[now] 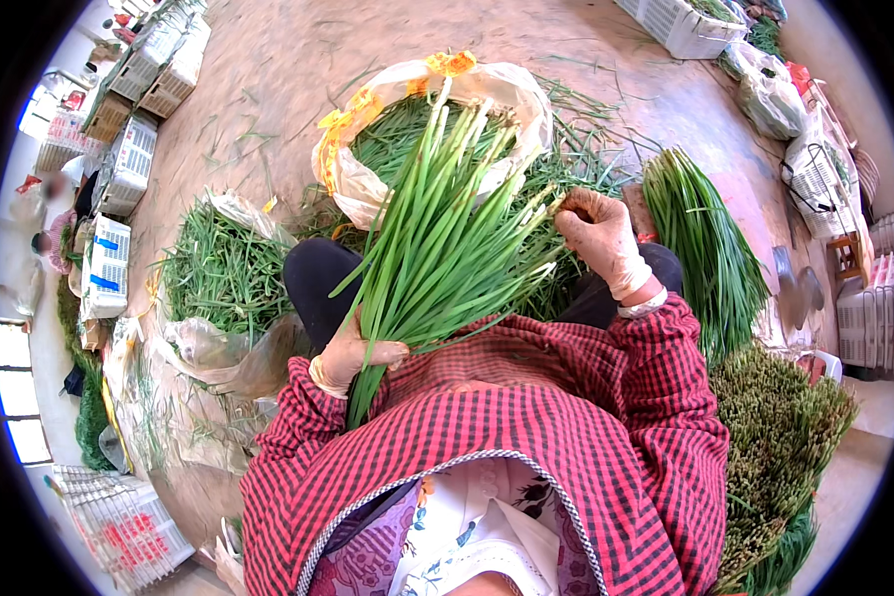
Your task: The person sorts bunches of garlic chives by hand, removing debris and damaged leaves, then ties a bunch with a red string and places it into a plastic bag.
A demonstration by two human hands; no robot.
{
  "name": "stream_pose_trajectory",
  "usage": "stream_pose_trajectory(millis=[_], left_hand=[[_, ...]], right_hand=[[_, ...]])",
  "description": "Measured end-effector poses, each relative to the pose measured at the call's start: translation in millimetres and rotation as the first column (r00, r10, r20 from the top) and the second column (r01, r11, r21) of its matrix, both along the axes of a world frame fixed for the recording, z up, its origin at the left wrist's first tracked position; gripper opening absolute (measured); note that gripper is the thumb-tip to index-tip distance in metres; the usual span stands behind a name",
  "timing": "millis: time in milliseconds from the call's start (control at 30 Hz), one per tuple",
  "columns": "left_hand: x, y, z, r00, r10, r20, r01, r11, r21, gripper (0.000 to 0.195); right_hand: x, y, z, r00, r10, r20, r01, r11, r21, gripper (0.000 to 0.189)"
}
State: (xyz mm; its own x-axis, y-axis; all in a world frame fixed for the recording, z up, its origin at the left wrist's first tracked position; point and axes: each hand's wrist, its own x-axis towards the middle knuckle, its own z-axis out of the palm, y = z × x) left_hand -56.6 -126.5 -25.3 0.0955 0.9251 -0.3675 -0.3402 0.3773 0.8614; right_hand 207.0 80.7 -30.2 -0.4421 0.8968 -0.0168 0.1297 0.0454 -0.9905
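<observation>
My left hand, in a thin pale glove, grips a fanned bundle of garlic chives low on its leafy part. The pale stem ends point up and away from me, over an open plastic bag that holds loose green leaves. My right hand wears a soiled thin glove. Its thumb and forefinger are pinched at the stem ends on the bundle's right side; the fingertips partly hide what they hold. To the right of that hand lies a neat bunch of chives.
A clear bag of leaf scraps sits left of my knee. Stacked chives stand at my right side. White plastic crates line the left, with another crate at upper right. A person is at far left. Scraps litter the floor.
</observation>
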Motion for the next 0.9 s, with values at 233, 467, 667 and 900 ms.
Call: stream_pose_trajectory(millis=[233, 467, 667, 900], left_hand=[[5.0, 1.2, 9.6, 0.999, 0.000, -0.049, 0.000, 1.000, -0.012, 0.067], [-2.2, 0.1, 2.4, 0.996, 0.046, -0.081, -0.048, 0.999, -0.023, 0.067], [8.7, 7.2, 8.5, 1.000, 0.014, -0.026, -0.015, 1.000, -0.010, 0.070], [7.6, -2.5, 1.6, 1.000, -0.016, 0.009, 0.016, 1.000, -0.005, 0.072]], right_hand=[[26.2, 25.7, -4.5, 0.942, -0.268, 0.202, 0.172, 0.903, 0.394, 0.010], [49.8, 44.2, -8.2, 0.863, -0.414, 0.289, 0.046, 0.635, 0.771, 0.044], [-22.3, -38.3, 35.7, 0.874, 0.095, 0.476, -0.457, 0.491, 0.742, 0.047], [-43.3, -38.6, 34.8, 0.864, 0.319, 0.390, -0.503, 0.512, 0.696, 0.012]])
